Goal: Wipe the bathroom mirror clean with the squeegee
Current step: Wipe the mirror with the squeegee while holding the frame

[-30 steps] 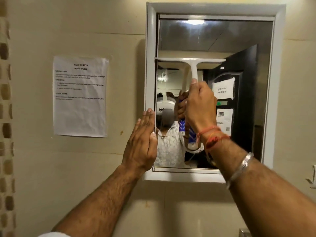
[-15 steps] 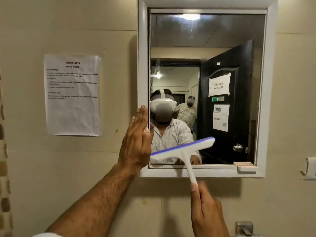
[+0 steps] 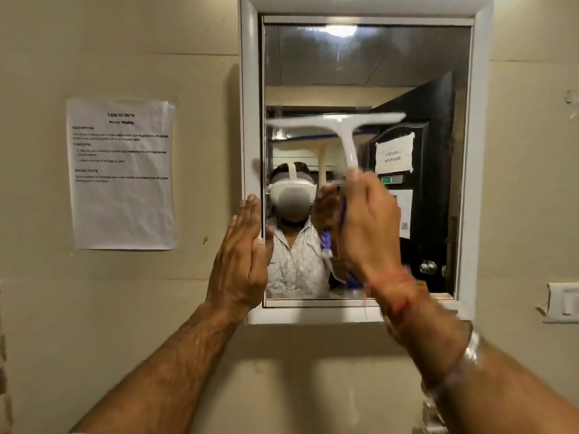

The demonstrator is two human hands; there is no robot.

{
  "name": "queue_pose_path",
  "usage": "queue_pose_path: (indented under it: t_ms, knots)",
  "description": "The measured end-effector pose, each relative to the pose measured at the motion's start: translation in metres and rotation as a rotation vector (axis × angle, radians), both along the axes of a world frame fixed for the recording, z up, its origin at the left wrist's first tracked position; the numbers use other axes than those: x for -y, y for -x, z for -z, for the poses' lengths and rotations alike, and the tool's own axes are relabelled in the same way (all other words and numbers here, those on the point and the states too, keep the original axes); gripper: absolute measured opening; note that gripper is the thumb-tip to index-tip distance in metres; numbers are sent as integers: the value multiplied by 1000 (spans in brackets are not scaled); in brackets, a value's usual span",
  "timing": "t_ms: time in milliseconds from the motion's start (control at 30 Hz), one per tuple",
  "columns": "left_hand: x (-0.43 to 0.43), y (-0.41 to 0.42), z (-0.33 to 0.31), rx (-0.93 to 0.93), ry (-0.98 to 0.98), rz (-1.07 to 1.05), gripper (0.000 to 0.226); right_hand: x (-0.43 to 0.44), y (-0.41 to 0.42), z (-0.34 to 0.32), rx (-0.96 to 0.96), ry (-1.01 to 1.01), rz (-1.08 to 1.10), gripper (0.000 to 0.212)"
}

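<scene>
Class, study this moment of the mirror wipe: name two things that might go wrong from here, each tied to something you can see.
1. The squeegee blade spans only the left and middle of the mirror, so the strip along the right edge may be missed.
2. The left hand rests flat at the mirror's left edge; its fingers could leave fresh prints on the glass there.

hands: 2 (image 3: 241,261) | squeegee: 1 (image 3: 336,123) | mirror: 1 (image 3: 366,67) | paper notice: 1 (image 3: 122,173)
</scene>
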State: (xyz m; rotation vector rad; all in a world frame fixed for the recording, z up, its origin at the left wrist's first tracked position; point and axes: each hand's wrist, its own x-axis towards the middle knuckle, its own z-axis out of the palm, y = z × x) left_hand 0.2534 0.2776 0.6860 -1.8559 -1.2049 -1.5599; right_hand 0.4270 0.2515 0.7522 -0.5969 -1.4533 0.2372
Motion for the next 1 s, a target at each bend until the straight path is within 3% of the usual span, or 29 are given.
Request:
queue_pose_path:
  t_ms: [133, 233, 367, 500, 633, 767, 833, 1000]
  knots:
    - [2, 1, 0, -19, 17, -22, 66, -16, 18, -73, -19, 26, -1, 36]
    - [2, 3, -1, -34, 27, -27, 65, -30, 19, -73, 16, 15, 78, 35]
    - [1, 4, -1, -52, 23, -27, 64, -32, 3, -15, 56, 88, 38, 36]
    - [-2, -1, 1, -18, 9, -8, 64, -24, -17, 84, 67, 93, 84, 38]
    - [-2, 0, 2, -14, 3, -13, 64, -16, -26, 162, 20, 306, 29, 45]
    - [2, 1, -1, -12, 12, -18, 64, -3, -31, 199, -24, 416, 127, 80]
    - [3, 0, -1, -18, 11, -19, 64, 5, -36, 194, -63, 411, 157, 86]
    - [-2, -4, 2, -13, -3, -11, 63, 7, -48, 85, -94, 216, -22, 41]
